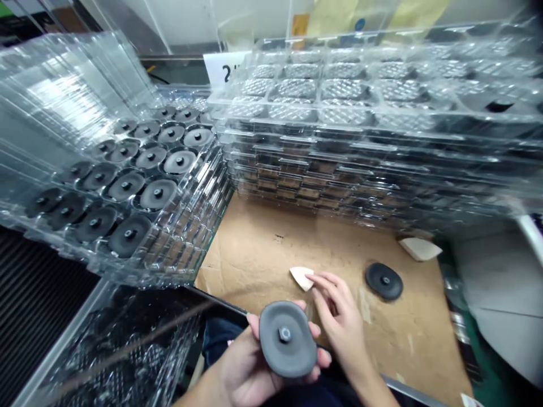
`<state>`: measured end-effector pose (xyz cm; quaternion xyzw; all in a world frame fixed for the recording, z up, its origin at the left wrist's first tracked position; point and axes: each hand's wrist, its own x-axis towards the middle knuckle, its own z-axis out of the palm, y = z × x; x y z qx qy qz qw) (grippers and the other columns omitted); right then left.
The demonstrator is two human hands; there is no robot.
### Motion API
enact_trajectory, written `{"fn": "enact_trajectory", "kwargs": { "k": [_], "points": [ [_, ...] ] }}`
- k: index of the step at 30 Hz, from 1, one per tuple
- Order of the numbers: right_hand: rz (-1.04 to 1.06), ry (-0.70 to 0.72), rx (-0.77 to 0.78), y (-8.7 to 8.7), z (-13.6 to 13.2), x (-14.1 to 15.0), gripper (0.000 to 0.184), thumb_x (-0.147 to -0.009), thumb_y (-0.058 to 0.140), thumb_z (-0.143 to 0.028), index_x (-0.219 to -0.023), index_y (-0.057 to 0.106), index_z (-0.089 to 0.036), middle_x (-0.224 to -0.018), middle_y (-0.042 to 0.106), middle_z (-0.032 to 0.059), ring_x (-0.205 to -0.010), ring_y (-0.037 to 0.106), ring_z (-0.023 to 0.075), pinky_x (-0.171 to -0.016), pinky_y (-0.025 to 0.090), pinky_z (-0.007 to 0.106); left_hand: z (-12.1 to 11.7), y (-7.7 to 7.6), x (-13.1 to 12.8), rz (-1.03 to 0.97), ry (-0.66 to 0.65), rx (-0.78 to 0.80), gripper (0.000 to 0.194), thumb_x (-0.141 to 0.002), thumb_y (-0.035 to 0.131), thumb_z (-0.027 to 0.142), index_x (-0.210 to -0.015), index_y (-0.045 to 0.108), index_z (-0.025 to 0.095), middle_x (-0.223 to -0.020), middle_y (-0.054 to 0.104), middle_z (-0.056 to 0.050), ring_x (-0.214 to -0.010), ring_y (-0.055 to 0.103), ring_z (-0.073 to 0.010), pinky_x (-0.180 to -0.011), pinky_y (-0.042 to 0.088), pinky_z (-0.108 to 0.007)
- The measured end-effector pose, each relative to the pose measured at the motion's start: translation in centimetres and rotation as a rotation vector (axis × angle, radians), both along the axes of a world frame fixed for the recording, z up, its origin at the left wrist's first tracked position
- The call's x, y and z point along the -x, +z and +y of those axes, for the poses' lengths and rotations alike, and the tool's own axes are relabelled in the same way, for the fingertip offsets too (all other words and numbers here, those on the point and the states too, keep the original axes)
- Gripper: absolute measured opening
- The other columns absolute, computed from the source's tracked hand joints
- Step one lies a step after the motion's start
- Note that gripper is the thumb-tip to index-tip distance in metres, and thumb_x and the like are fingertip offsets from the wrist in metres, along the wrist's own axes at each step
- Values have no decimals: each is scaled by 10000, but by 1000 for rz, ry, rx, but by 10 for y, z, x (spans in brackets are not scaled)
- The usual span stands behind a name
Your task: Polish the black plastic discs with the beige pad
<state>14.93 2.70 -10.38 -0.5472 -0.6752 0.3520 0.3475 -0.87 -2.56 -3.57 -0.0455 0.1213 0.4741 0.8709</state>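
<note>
My left hand (250, 362), palm up, has its fingers wrapped round the rim of a dark grey rounded part (292, 350). This part is shallowly dished, with a small hexagonal stud at its centre facing me. Close by on the right, my right hand (339, 311) pinches a white wedge-shaped sponge (302, 277) between thumb and fingers, just above the cardboard (258, 243). On the cardboard to the right lies another dark rounded part (384, 281), its stud facing up. Behind it rests a second white sponge (421, 249).
At the left, stacked clear plastic trays (178, 249) hold rows of similar dark parts. A tall pile of clear trays (305, 141) spans the back. Below left stands more clear plastic packaging (139, 350), beside a black ribbed surface (38, 294). A white sheet (220, 68) stands behind.
</note>
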Motion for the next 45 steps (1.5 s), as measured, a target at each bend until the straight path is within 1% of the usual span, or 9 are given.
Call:
{"fn": "enact_trajectory", "kwargs": {
  "k": [5, 9, 12, 16, 19, 29, 36, 40, 45],
  "points": [
    [31, 154, 34, 18, -17, -15, 217, -861, 466, -221, -946, 663, -256, -956, 622, 53, -867, 626, 178, -706, 527, 253, 1, -4, 3, -11, -53, 16, 603, -680, 551, 601, -1074, 648, 154, -949, 727, -106, -909, 664, -190, -800, 487, -229],
    [41, 144, 73, 23, -25, -24, 214, -866, 472, -221, -952, 666, -251, -902, 648, 49, -844, 635, 171, -715, 524, 238, 2, -4, -1, 33, -20, -12, 520, -760, 460, 599, -1132, 604, 266, -999, 702, -61, -853, 684, -199, -707, 511, -241],
    [54, 96, 102, 25, -31, -26, 221, -873, 461, -229, -927, 675, -236, -879, 656, 58, -820, 638, 174, -713, 521, 244, 1, -4, -5, 402, 113, -298, 567, -750, 562, 516, -1284, 404, 413, -1123, 615, -36, -882, 667, -222, -715, 507, -290],
    [79, 69, 121, 32, -33, -29, 208, -855, 495, -270, -920, 688, -233, -870, 663, 64, -823, 642, 190, -715, 527, 255, 0, -5, -3, 1220, 249, -931, 1004, -677, 716, 216, -1375, 38, 463, -1219, 515, -49, -1096, 519, -251, -942, 377, -415],
    [91, 18, 136, 37, -36, -33, 196, -846, 521, -286, -915, 698, -236, -889, 661, 68, -843, 635, 200, -724, 524, 268, 1, -2, 1, 1429, 200, -1118, 1080, -685, 690, 113, -1369, -77, 446, -1238, 495, -74, -1096, 502, -243, -930, 382, -414],
    [291, -141, 260, 74, -54, -38, 135, -798, 619, -345, -890, 667, -258, -856, 659, 25, -740, 639, 158, -657, 540, 226, -3, 6, 3, 1551, 100, -1118, 1141, -663, 726, 164, -1388, -147, 287, -1185, 549, -128, -1079, 532, -249, -950, 377, -376],
    [591, 251, 642, 105, -38, -31, 130, -740, 700, -271, -869, 692, -277, -717, 676, -26, -671, 625, 111, -653, 500, 220, -3, 14, 2, 1326, -90, -919, 1066, -707, 679, 364, -1398, -122, 236, -1099, 571, -90, -1011, 543, -223, -945, 355, -371],
    [644, 326, 715, 113, -34, -32, 101, -701, 729, -243, -797, 711, -264, -693, 678, -30, -648, 635, 112, -649, 499, 232, -6, 18, -1, 1164, -191, -774, 1176, -632, 707, 471, -1399, -142, 199, -1057, 597, -84, -974, 556, -231, -952, 327, -385],
    [625, 370, 742, 119, -40, -35, 52, -700, 723, -198, -714, 718, -248, -682, 683, -24, -641, 628, 110, -641, 490, 227, -11, 24, -4, 1129, -286, -710, 1248, -552, 774, 422, -1406, -117, 244, -1028, 625, -46, -974, 569, -223, -962, 309, -375]
  ]
}}
